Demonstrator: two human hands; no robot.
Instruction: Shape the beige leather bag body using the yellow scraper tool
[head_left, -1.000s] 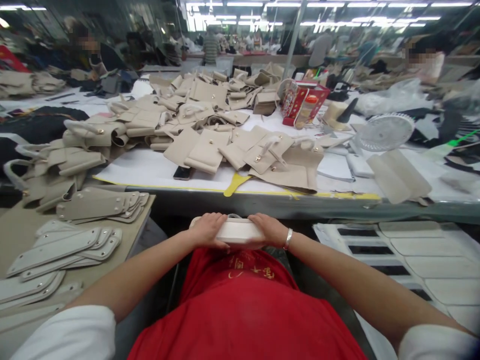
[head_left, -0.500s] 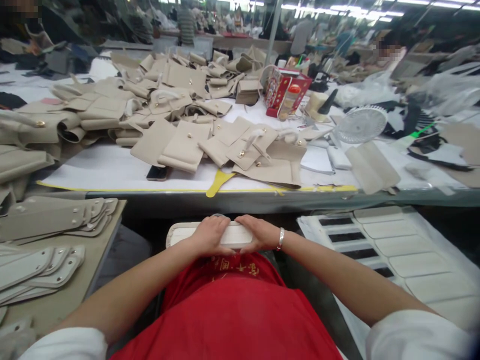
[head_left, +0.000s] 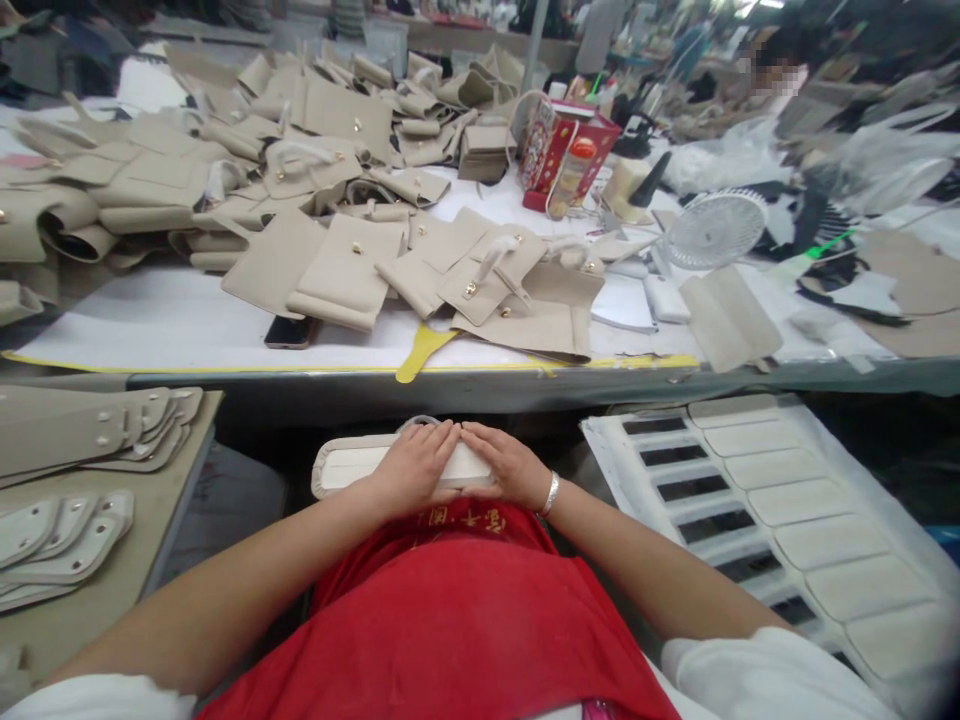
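Observation:
In my lap, just above the red apron (head_left: 480,600), lies a long off-white bag piece (head_left: 352,465) with rounded ends and a raised rim. My left hand (head_left: 420,460) lies across its middle, fingers over the far edge and thumb along the near one. My right hand (head_left: 510,465), with a silver bracelet at the wrist, grips it the same way towards its right end. The fingertips of both hands almost meet. Its underside is hidden, as is much of its right end under my hand.
Beige bag parts (head_left: 315,180) are heaped on the white-topped table (head_left: 165,320) ahead. A phone (head_left: 289,333), red box (head_left: 559,150) and small fan (head_left: 716,228) are there too. Flat strips (head_left: 67,430) lie on the left board; pale panels (head_left: 795,500) fill a rack at right.
My view has tilted down and shifted slightly right. Both hands stay on the bag piece; my fingers now lie closer together and flatter across it.

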